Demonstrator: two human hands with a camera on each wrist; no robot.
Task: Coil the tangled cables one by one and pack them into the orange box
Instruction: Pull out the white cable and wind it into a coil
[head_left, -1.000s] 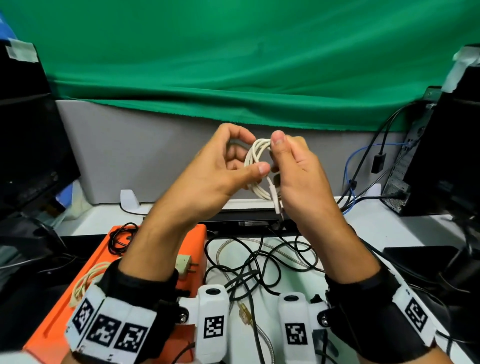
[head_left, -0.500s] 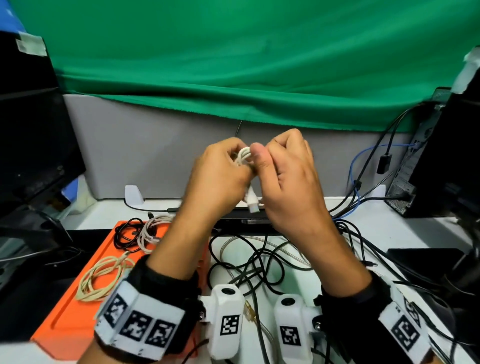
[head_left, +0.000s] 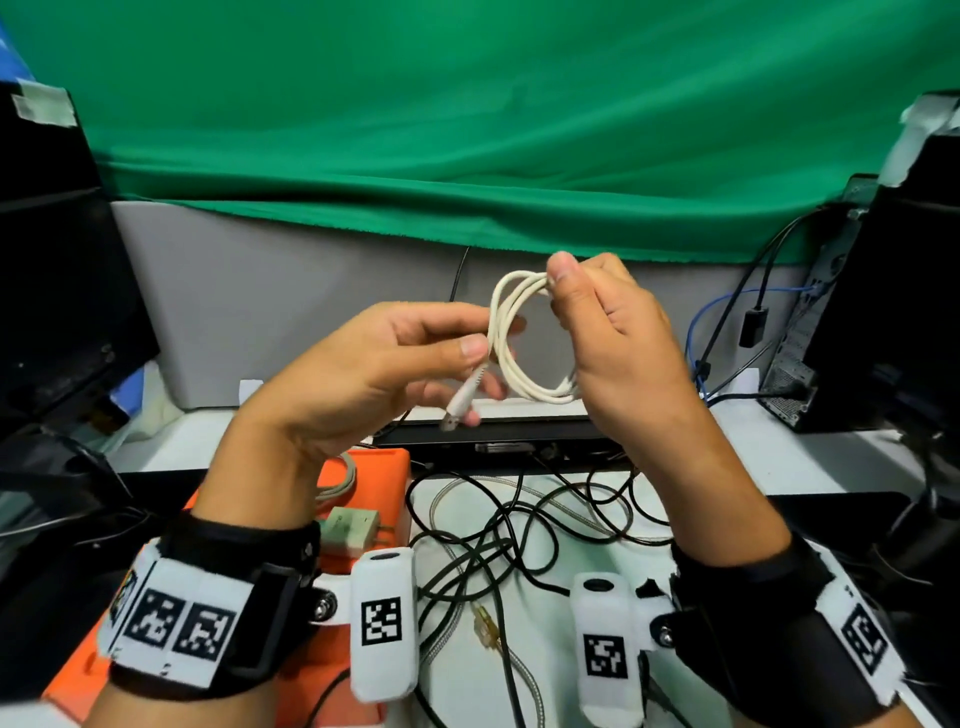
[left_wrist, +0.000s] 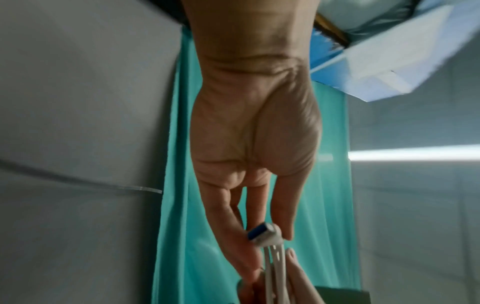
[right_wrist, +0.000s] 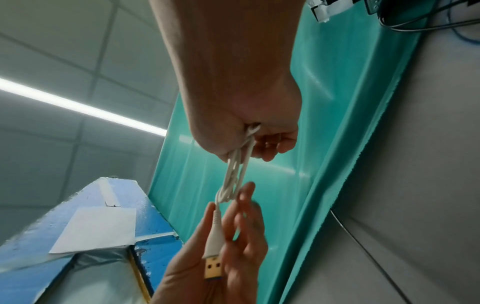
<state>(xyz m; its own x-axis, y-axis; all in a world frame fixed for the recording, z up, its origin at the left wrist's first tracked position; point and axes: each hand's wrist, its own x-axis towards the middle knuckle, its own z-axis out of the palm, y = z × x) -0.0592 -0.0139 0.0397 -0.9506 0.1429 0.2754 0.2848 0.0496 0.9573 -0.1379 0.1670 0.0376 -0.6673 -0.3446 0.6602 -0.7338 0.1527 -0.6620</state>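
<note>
Above the counter, from the head view, I see both hands raised with a white cable between them. My right hand grips the coil, thumb pressed on its top loops, fingers curled round its far side. My left hand pinches the free end just above the USB plug, which hangs down and toward me. Below, the orange box sits at the counter's left near edge with a pale coiled cable and a small green adapter in it. Just beside its right wall, a tangle of black cables and a clear braided one spreads over the counter's middle.

From the left wrist view, my left hand has its thumb and fingers closed on the white plug, strands running onward; the picture is blurred.

From the right wrist view, my right hand is clenched round the gathered loops, and the left hand's fingers hold the plug's white boot, gold contacts showing.
</note>
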